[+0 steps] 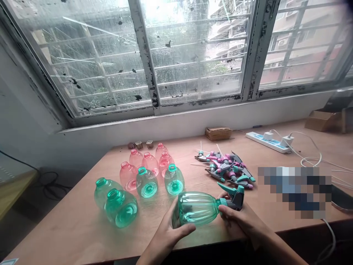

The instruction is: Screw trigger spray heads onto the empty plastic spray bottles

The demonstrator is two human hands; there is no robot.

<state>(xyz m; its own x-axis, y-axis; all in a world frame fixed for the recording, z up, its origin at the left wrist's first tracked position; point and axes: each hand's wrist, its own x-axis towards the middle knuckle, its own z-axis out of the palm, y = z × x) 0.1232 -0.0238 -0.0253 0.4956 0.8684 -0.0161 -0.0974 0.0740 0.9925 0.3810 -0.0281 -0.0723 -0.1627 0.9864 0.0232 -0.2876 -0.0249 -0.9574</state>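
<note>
A ribbed, clear green spray bottle (197, 208) lies sideways in the air just over the table's front edge. My left hand (173, 224) cups its base end, thumb along the near side. At the neck, my right hand (234, 211) grips the collar of the green and dark grey trigger sprayer (234, 195), which sits on the bottle's mouth. How far it is screwed on I cannot tell. To the left stand several open green bottles (147, 184), with several pink bottles (150, 163) behind them. A heap of pink, green and grey trigger sprayers (227, 165) lies beyond my right hand.
On the wooden table (82, 217) a brown cardboard box (218, 133) rests against the window wall. A white power strip (267, 141) with plugs and loose cables (311, 158) lies at the back right. Small boxes (138, 144) stand behind the pink bottles. A blurred-out patch covers the right side.
</note>
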